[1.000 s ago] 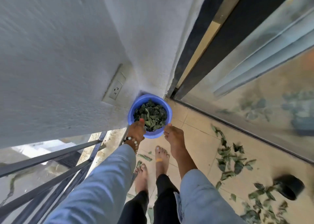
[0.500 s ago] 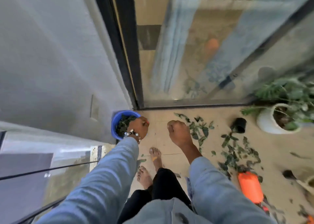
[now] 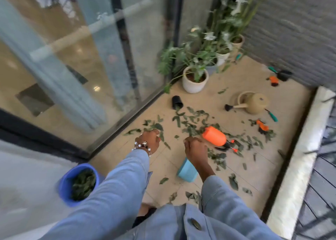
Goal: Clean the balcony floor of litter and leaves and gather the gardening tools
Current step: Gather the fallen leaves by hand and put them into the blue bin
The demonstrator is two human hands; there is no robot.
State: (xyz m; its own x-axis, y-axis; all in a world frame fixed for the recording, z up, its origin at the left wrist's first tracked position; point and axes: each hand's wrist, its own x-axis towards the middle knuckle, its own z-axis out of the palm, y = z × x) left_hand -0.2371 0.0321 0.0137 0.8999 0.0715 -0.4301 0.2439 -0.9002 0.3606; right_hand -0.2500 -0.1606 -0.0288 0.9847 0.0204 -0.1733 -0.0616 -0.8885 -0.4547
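Loose leaves lie scattered across the balcony floor, around an orange sprayer on its side. A blue bucket holding gathered leaves stands at lower left. Above the litter, the left hand and right hand both show a curled grip holding nothing. A tan watering can lies farther off.

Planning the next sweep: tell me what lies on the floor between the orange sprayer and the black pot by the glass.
Head view: scattered green leaves cover the tiles between the orange sprayer and the black pot.
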